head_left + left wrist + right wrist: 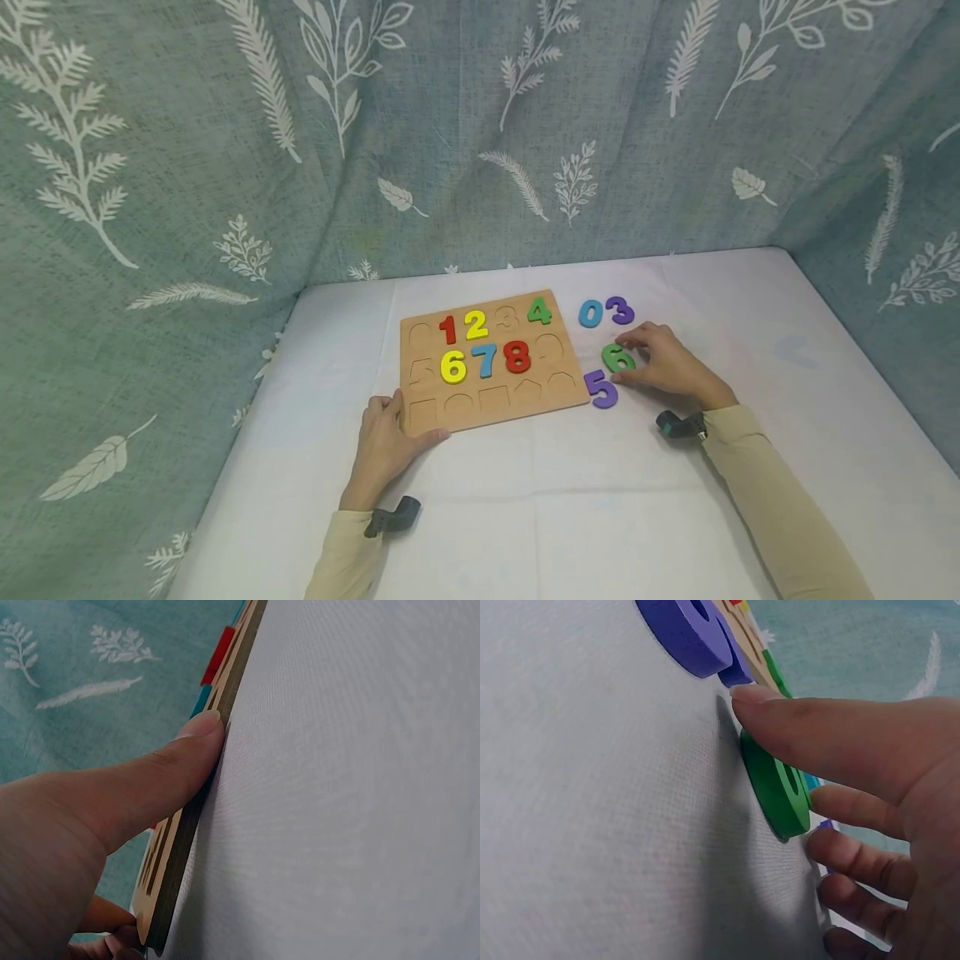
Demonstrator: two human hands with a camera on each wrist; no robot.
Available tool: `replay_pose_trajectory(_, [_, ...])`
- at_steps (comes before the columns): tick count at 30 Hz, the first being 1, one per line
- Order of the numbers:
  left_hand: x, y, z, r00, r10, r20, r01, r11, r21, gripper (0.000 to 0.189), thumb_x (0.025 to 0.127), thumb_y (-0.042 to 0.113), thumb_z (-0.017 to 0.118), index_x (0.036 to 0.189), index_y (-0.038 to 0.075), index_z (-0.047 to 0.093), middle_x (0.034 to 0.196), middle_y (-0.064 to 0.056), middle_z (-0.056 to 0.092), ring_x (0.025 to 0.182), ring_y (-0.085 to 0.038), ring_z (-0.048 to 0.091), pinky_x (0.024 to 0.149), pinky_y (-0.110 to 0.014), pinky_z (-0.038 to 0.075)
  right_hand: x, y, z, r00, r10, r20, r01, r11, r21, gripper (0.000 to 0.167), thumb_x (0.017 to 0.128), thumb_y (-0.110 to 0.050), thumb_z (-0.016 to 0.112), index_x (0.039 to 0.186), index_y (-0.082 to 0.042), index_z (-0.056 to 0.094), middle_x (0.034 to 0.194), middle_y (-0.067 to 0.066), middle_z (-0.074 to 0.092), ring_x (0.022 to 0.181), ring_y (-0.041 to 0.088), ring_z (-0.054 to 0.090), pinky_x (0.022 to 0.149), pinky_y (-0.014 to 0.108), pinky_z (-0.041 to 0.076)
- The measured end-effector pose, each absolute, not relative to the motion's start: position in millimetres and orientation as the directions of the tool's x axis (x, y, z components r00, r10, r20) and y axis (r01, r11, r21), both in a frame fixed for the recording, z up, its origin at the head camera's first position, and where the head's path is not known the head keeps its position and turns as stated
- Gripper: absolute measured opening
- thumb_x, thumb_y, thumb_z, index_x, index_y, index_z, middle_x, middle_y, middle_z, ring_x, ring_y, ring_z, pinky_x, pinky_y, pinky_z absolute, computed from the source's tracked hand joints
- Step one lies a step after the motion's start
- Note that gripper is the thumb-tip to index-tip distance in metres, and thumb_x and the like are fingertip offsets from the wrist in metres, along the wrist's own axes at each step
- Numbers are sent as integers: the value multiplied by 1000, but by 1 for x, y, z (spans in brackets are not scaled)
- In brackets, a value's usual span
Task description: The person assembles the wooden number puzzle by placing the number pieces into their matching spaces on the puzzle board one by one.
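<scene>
In the head view a wooden number puzzle board (483,385) lies on the white cloth, with red 1, yellow 2, green 4, yellow 6, blue 7 and red 8 on it. My left hand (384,446) holds its near left corner, thumb (169,769) along the front edge and fingers at the left side. Right of the board, my right hand (667,365) has thumb and fingers around a green number piece (618,358), which looks like a 6 from here. The right wrist view shows the thumb covering part of this green piece (776,791), close over the cloth.
A purple 5 (602,389) lies against the board's near right corner. Farther back lie a blue 0 (590,313) and a purple 3 (620,310). Unfilled outlines show on the board, including its whole front row. A leaf-patterned curtain (450,167) closes off the back and sides.
</scene>
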State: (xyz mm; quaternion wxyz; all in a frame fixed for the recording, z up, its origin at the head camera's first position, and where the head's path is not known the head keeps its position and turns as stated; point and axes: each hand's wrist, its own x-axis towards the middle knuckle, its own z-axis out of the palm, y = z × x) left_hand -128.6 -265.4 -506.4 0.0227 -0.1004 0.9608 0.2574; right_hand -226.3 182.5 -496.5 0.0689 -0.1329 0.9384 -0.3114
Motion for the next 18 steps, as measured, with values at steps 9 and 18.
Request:
replay_pose_trajectory(9, [-130, -266, -508, -978, -187, -94, -209, 844, 494, 124, 71, 60, 88, 160, -2, 29, 133, -19, 43, 115, -31, 44, 91, -42, 42, -226, 188, -497, -921, -381, -76, -233, 699, -676, 67, 77, -39, 91, 136, -17, 67, 138, 16, 52, 135, 40, 41, 115, 69, 31])
replay_pose_trajectory(18, [-130, -267, -509, -980, -181, -87, -200, 845, 496, 124, 71, 62, 88, 160, -2, 30, 133, -19, 44, 114, -30, 44, 88, -40, 40, -223, 183, -497, -880, -473, -53, -314, 661, -682, 70, 64, -41, 98, 127, -22, 73, 138, 14, 46, 128, 34, 38, 109, 62, 33])
